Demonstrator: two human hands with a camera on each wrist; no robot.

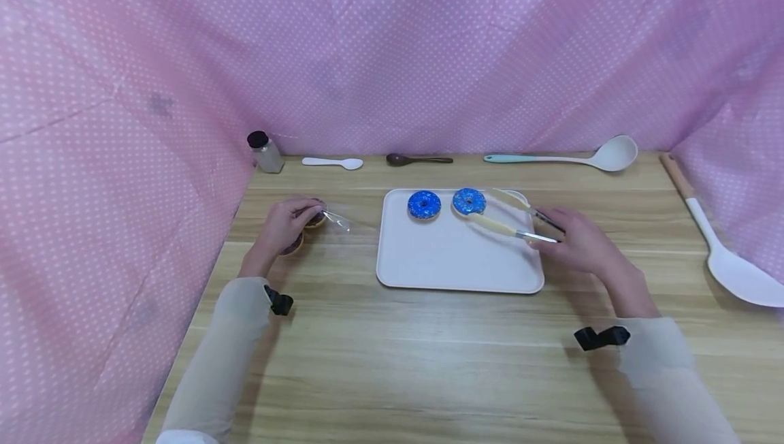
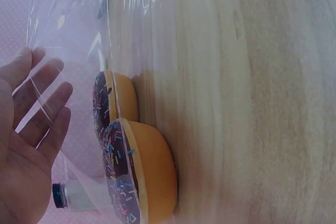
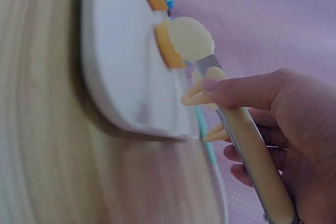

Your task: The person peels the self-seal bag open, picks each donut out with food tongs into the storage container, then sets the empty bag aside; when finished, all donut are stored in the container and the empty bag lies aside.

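Under the left hand (image 1: 283, 224), chocolate doughnuts (image 1: 304, 229) sit half-hidden.

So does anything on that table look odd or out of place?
Little stands out. The two blue doughnuts crowd the tray's far edge, leaving most of it bare, and the clear bag with chocolate doughnuts lies crumpled.

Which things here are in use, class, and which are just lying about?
In use: tongs in the right hand; two blue donuts on the tray; clear bag with chocolate donuts at the left hand.

Lying about: jar, white spoon, dark spoon, ladle, spatula.
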